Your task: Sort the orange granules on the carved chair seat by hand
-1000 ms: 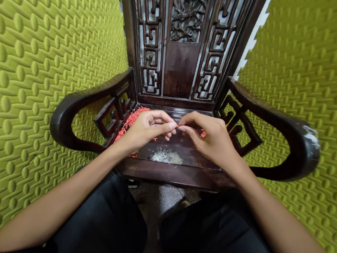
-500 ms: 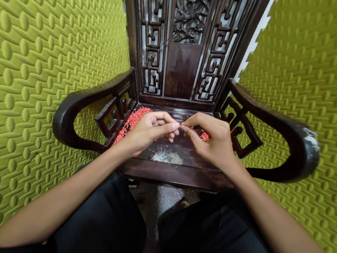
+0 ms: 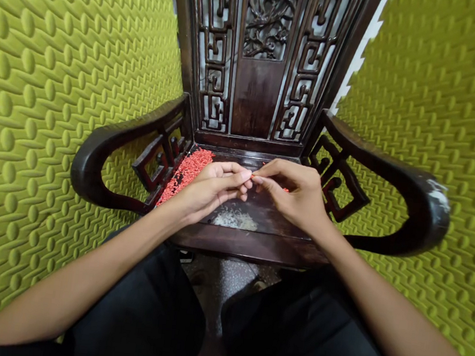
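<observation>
Dark carved wood armchair: person is working over seat, L hand & R hand meeting mid-seat. Red grains are heaping left of L fingers, white grains lying below fingertips. R fingers are pinching tiny red grain, right beside L fingertips, which are pressing together; grain's long axis too small to tell

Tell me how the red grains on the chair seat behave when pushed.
The red grains probably scatter easily: they lie in a loose, shallow drift, not a clump. Each looks tiny, so likely light and fiddly to pinch between the right hand's fingertips.
</observation>
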`<state>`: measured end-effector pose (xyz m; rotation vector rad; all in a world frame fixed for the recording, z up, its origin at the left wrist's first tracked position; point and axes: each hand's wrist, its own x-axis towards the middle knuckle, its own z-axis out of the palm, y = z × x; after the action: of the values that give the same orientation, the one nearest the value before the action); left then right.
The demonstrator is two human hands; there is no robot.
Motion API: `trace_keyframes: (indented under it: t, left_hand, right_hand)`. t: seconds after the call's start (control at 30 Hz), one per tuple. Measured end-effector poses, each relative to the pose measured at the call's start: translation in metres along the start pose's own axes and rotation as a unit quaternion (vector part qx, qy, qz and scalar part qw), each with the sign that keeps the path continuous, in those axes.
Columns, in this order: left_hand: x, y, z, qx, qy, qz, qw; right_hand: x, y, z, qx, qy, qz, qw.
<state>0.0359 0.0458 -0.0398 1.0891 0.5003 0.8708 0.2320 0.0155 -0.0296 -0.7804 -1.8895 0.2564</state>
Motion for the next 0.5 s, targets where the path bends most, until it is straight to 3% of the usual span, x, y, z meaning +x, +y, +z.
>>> trace_keyframes:
  t: [0.2,0.3,0.4,0.5]
  left_hand:
    - [0.002,-0.004,-0.002,0.028,0.021,0.001,0.999]
    - [0.004,-0.008,-0.004,0.09,0.04,-0.001,0.995]
    - [0.009,-0.011,-0.01,0.218,0.091,0.049,0.97]
    - [0.016,-0.011,-0.022,0.362,0.116,0.11,0.919]
  right_hand:
    - [-0.002,0.003,0.005,0.038,-0.002,0.072,0.997]
    - [-0.002,0.012,0.005,0.052,-0.02,0.099,0.993]
    - [-0.001,0.038,-0.003,0.051,-0.096,0.153,0.982]
    - [-0.003,0.078,-0.02,-0.031,-0.204,0.235,0.95]
